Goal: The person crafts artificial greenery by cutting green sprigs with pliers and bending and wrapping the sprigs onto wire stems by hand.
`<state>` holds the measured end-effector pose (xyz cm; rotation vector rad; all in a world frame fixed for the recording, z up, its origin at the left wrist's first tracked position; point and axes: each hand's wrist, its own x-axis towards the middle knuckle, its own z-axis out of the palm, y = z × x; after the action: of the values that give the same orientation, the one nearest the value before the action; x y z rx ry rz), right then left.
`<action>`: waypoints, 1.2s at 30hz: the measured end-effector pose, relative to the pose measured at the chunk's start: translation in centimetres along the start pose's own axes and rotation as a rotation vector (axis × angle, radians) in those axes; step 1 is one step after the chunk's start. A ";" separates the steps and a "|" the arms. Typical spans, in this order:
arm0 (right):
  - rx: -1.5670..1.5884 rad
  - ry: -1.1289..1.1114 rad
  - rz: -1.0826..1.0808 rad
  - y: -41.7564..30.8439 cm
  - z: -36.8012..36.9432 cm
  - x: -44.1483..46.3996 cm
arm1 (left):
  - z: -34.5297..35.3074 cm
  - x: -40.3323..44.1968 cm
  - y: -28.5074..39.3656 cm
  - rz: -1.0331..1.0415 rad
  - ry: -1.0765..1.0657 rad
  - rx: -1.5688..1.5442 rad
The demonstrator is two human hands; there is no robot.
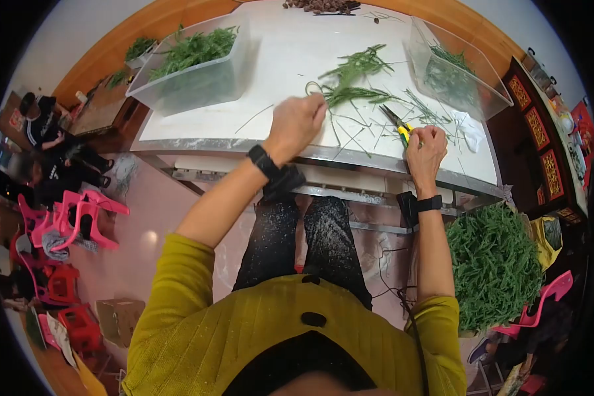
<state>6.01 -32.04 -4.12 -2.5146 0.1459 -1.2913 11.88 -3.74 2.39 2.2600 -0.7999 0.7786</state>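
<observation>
Greenery extends just beyond the left grip, which seems clamped on it; the right grip meets pliers, hold unclear. Steadying seems underway; the next move calls for firmness.

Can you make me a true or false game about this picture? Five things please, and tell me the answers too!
1. The left hand is closed at the green sprigs. True.
2. The handles of the pliers are all red. False: they show yellow and green, next to the right hand.
3. The clear plastic bin on the left and the clear plastic bin on the right both have greenery inside. True.
4. The big heap of greenery near the floor is on the person's left. False: the heap of greenery is on the right.
5. The person's top has blue sleeves. False: the sleeves are mustard yellow.
</observation>
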 end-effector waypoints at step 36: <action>0.592 -0.198 -0.403 -14.2 -10.3 -9.1 | 0.9 -8.7 4.0 -0.744 0.053 -1.419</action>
<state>-8.40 -18.86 -1.00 -2.1784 -0.7136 -1.0023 3.84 -3.98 -2.81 1.0354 -0.2206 -0.1453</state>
